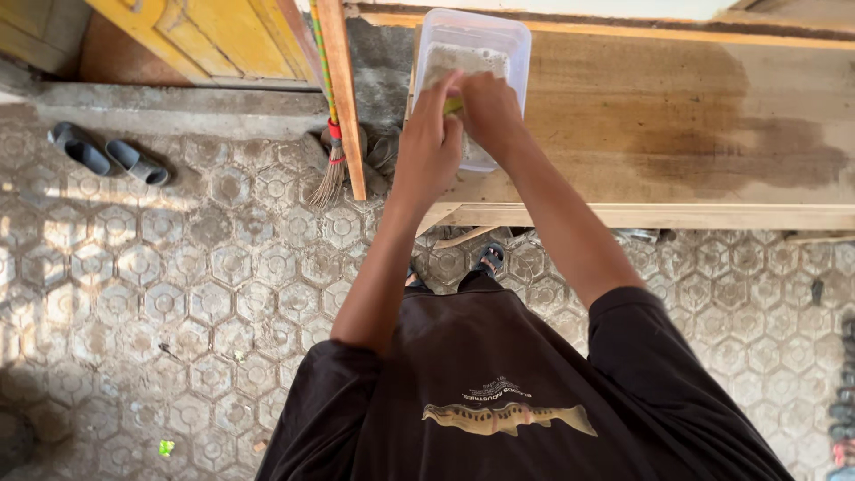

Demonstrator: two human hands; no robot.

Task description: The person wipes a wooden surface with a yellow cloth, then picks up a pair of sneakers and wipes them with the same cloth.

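Hands together over tub, clear plastic, at left end of bench. Left hand curled shut on yellow-green bit (too small to tell what). Right hand bent down beside it, fingers touching left ones; grip hidden, cannot tell. Pale grainy stuff in tub. Broom leaning just left. Grey shoes far left on floor tiles.

Bright even daylight, sun patch on paving at left, soft shadows, sharp focus, slight wide-angle edge stretch
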